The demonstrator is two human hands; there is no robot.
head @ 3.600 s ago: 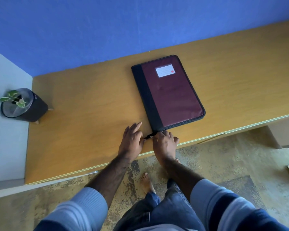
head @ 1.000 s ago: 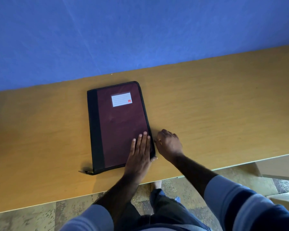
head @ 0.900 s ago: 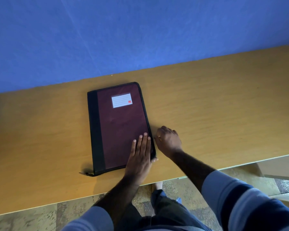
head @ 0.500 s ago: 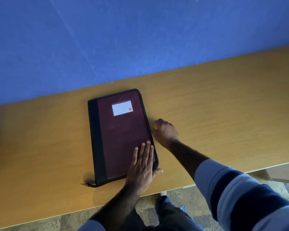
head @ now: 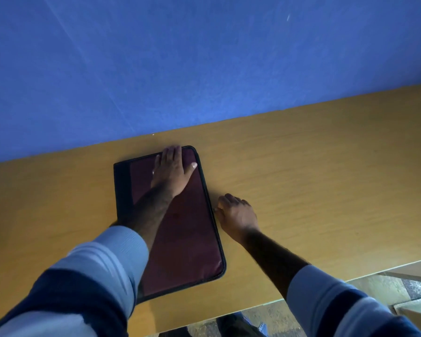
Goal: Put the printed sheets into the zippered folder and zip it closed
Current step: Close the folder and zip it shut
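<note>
Dim, soft-focus view; fingertips motion-blurred, edges bowed.

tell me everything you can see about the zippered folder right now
The zippered folder lies flat and closed on the wooden desk, its long side running away from the person. Maroon fabric-like cover, black spine strip and black edging. The left hand presses flat on its far end; the right hand pinches at its right edge.

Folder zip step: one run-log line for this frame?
stage: zipping | folder: shut, flat on desk | left hand: flat on far end | right hand: pinched at right edge
</note>
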